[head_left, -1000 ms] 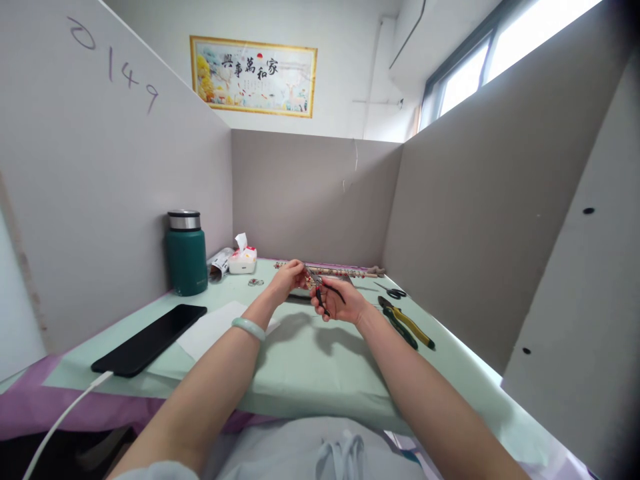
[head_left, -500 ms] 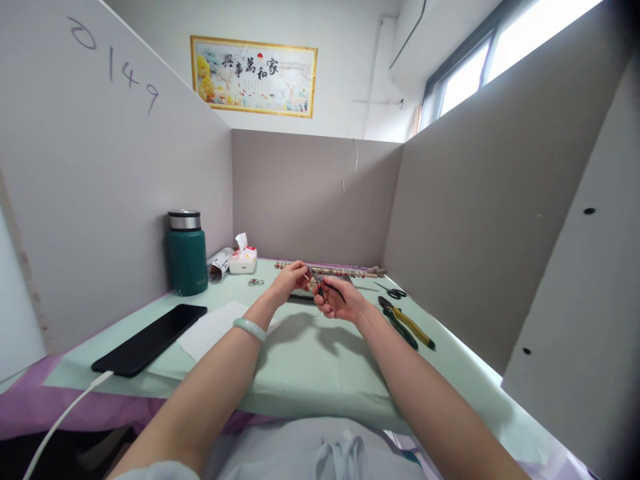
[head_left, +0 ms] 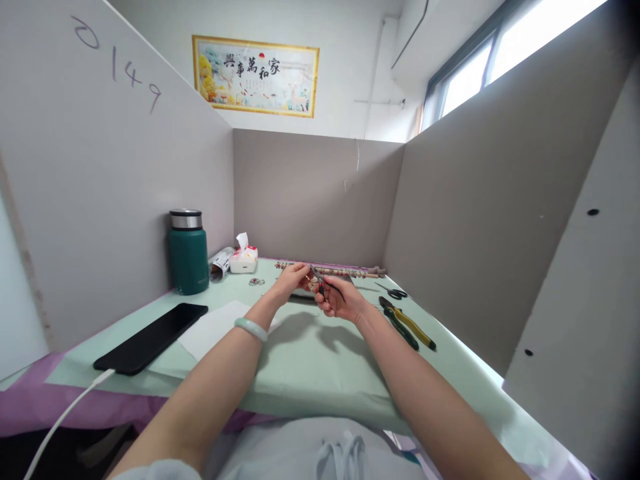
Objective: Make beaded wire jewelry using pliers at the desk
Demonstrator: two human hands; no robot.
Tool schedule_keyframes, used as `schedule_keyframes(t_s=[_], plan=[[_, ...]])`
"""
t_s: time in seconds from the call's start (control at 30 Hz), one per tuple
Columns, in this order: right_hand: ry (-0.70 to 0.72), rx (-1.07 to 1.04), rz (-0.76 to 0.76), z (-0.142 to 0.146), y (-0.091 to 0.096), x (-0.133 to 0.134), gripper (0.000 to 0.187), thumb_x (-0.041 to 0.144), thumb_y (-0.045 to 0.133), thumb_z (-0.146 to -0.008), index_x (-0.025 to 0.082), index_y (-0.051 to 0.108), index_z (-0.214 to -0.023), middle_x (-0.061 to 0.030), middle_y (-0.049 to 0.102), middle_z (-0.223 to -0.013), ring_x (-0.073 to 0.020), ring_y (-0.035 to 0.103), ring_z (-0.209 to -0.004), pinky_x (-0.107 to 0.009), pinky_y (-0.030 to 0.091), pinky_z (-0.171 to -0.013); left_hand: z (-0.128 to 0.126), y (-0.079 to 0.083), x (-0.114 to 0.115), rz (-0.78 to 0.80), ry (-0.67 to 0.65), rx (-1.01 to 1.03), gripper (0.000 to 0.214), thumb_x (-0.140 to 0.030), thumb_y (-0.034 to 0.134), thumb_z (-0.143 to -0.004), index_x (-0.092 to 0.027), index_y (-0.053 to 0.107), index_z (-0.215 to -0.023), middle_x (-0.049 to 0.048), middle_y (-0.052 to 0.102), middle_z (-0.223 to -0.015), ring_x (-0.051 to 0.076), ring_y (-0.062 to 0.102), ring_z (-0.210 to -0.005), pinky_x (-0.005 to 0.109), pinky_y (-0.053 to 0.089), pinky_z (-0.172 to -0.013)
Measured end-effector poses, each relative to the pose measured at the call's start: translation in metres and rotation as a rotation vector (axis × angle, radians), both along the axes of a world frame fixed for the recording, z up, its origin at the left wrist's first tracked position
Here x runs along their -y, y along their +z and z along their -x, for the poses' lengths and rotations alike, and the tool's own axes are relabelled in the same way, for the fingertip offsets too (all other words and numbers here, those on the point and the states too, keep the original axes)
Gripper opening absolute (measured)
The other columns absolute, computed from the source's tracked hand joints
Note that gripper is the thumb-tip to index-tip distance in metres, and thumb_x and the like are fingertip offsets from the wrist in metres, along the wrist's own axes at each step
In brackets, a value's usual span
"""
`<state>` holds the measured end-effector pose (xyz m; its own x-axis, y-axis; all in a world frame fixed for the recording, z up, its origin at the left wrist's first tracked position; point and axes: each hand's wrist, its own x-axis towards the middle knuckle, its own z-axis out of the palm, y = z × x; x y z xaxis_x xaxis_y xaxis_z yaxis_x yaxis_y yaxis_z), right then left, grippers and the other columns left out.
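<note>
My right hand (head_left: 341, 299) is closed around the dark handles of small pliers (head_left: 324, 285), whose metal jaws point up and left. The fingers of my left hand (head_left: 291, 281) are pinched together at the jaw tips. Between the two hands hangs a small beaded piece (head_left: 313, 284), gold and pale in colour; its exact kind is too small to make out. Both hands are above the table, in front of a row of strung beads (head_left: 330, 271). A dark tray edge (head_left: 303, 298) shows partly beneath them.
Yellow-and-green cutters (head_left: 407, 325) and black scissors (head_left: 395, 292) lie at the right. Small rings (head_left: 257, 282) lie at the left, near a tissue pack (head_left: 245, 261). A green bottle (head_left: 189, 260), a phone (head_left: 153, 338) and white paper (head_left: 213, 330) stand or lie farther left. Partitions (head_left: 320, 193) enclose the table.
The pliers have turned slightly in my right hand, and the beaded piece shows a little more between the hands. Otherwise the scene has only shifted slightly with the camera.
</note>
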<state>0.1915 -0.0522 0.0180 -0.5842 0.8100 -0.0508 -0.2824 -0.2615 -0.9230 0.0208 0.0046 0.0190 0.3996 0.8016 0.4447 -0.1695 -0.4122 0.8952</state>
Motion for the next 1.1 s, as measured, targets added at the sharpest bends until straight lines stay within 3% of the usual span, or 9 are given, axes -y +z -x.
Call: schedule_keyframes(t_s=[0.17,0.4,0.6,0.73,0.83,1.0,1.1], plan=[[-0.048,0.017,-0.007,0.002,0.001,0.001,0.038,0.043,0.034,-0.091,0.013,0.057,-0.084,-0.0020,0.056,-0.063,-0.0103,0.049,-0.046,-0.020,0.030,-0.038,-0.001,0.000,0.000,-0.034,0.031,-0.028,0.027,-0.041,0.055,-0.078,-0.014,0.057,-0.074,-0.0004,0.054,-0.064,0.008,0.049,-0.053,0.022,0.043,-0.053],[-0.158,0.133,-0.094,0.005,-0.001,-0.004,0.037,0.044,0.037,-0.089,0.014,0.056,-0.081,-0.0009,0.054,-0.060,-0.0101,0.049,-0.043,-0.021,0.030,-0.035,-0.002,0.007,0.009,-0.075,0.212,-0.153,0.021,-0.031,0.049,-0.078,-0.015,0.055,-0.066,-0.0021,0.051,-0.056,0.009,0.047,-0.050,0.021,0.040,-0.051],[-0.450,0.395,-0.317,0.013,-0.010,-0.012,0.035,0.044,0.041,-0.087,0.014,0.056,-0.075,-0.0012,0.054,-0.055,-0.0097,0.046,-0.037,-0.021,0.030,-0.030,0.000,0.002,0.001,-0.191,0.333,-0.268,0.022,-0.031,0.047,-0.076,-0.016,0.056,-0.063,-0.0010,0.055,-0.057,0.011,0.048,-0.050,0.023,0.040,-0.053],[-0.519,0.472,-0.438,0.017,-0.012,-0.012,0.034,0.044,0.044,-0.086,0.015,0.056,-0.073,-0.0010,0.055,-0.054,-0.0097,0.046,-0.036,-0.020,0.031,-0.029,0.001,0.001,-0.003,-0.218,0.353,-0.289,0.022,-0.030,0.045,-0.077,-0.017,0.058,-0.065,-0.0004,0.057,-0.057,0.011,0.050,-0.051,0.023,0.040,-0.054],[-0.480,0.442,-0.454,0.015,-0.013,-0.011,0.035,0.044,0.043,-0.087,0.015,0.055,-0.074,-0.0009,0.055,-0.054,-0.0097,0.046,-0.036,-0.020,0.031,-0.029,0.000,0.002,-0.001,-0.196,0.328,-0.261,0.022,-0.030,0.047,-0.077,-0.016,0.059,-0.066,0.0003,0.059,-0.060,0.011,0.049,-0.050,0.022,0.040,-0.053],[-0.224,0.256,-0.311,0.006,-0.011,-0.009,0.037,0.046,0.039,-0.089,0.014,0.057,-0.084,-0.0046,0.061,-0.066,-0.0130,0.055,-0.048,-0.022,0.042,-0.038,0.001,0.006,0.005,-0.068,0.194,-0.137,0.021,-0.032,0.049,-0.078,-0.014,0.059,-0.071,0.0025,0.062,-0.070,0.008,0.049,-0.049,0.022,0.041,-0.050],[-0.143,0.224,-0.268,0.004,-0.010,-0.008,0.039,0.047,0.038,-0.089,0.013,0.057,-0.087,-0.0081,0.064,-0.073,-0.0163,0.060,-0.057,-0.026,0.048,-0.045,0.003,0.007,0.006,0.040,0.106,-0.009,0.019,-0.032,0.054,-0.076,-0.014,0.057,-0.073,0.0027,0.061,-0.073,0.008,0.049,-0.049,0.023,0.042,-0.050]])
